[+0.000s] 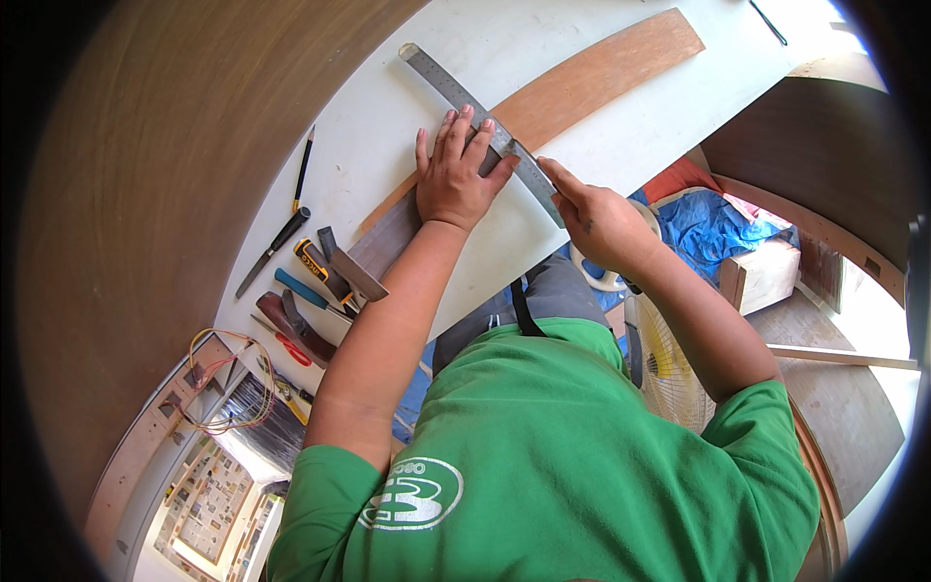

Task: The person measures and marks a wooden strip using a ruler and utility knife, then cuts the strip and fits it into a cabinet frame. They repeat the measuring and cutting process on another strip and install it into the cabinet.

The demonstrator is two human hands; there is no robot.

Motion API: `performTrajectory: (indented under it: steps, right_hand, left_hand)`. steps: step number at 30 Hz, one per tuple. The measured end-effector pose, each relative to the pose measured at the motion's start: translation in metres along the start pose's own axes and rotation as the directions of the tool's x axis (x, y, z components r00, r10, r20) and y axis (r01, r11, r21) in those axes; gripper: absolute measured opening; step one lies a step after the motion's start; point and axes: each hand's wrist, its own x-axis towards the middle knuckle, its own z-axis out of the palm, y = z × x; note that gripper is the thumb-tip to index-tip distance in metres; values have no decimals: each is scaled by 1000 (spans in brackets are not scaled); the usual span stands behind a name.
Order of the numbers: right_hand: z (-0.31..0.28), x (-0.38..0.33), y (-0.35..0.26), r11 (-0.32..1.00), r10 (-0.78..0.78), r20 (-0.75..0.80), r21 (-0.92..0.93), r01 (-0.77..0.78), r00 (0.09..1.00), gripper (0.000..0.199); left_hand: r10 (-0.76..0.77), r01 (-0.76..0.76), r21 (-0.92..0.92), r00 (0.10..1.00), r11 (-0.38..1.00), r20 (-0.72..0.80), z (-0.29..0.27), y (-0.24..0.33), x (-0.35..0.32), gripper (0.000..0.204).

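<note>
A metal ruler (480, 112) lies slantwise across a long reddish-brown wooden board (601, 73) on the white table. My left hand (456, 179) is spread flat, its fingers on the ruler and its palm over a greyish-brown wooden strip (383, 242) that lies along the board's near part. At the ruler's right edge is my right hand (596, 218), with its fingers curled and the index finger stretched toward the ruler. Whatever sits between those fingers is hidden.
Left on the white table (373, 126) lie a black pencil (304, 170), a black-handled knife (273, 250), a yellow-and-black tool (318, 264), a blue-handled tool (301, 288) and red-handled scissors (291, 349). A curved brown panel (175, 145) rises behind them. A fan (669, 364) stands below right.
</note>
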Motion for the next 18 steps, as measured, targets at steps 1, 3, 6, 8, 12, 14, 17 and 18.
performTrajectory:
  steps: [1,3,6,8,12,14,17,18]
  right_hand:
    - [0,0,0,1000,-10,-13,14,10,1000,51]
    - [1,0,0,998,-26,-36,50,27,999,49]
    - [2,0,2,999,-21,-31,47,22,999,50]
    - [3,0,4,1000,-20,-25,16,20,999,51]
    - [8,-1,7,998,-61,-53,5,61,997,52]
    - [10,-1,8,998,-61,-65,-7,61,996,51]
    - [11,-4,9,999,-49,-68,-15,48,996,51]
    - [11,-5,10,999,-45,-68,-16,44,997,50]
  left_hand:
    - [2,-2,-1,1000,1000,-6,0,0,0,61]
    - [-4,4,-1,1000,1000,4,0,0,0,61]
    - [-7,7,-2,1000,1000,5,0,0,0,61]
    - [-1,1,-7,1000,1000,-9,0,0,0,60]
    - [-10,10,-12,1000,1000,-7,0,0,-1,60]
    - [-7,7,-11,1000,1000,-15,0,0,0,60]
    - [-4,4,-2,1000,1000,-19,1,0,0,60]
    - [-5,5,3,1000,1000,-14,1,0,0,60]
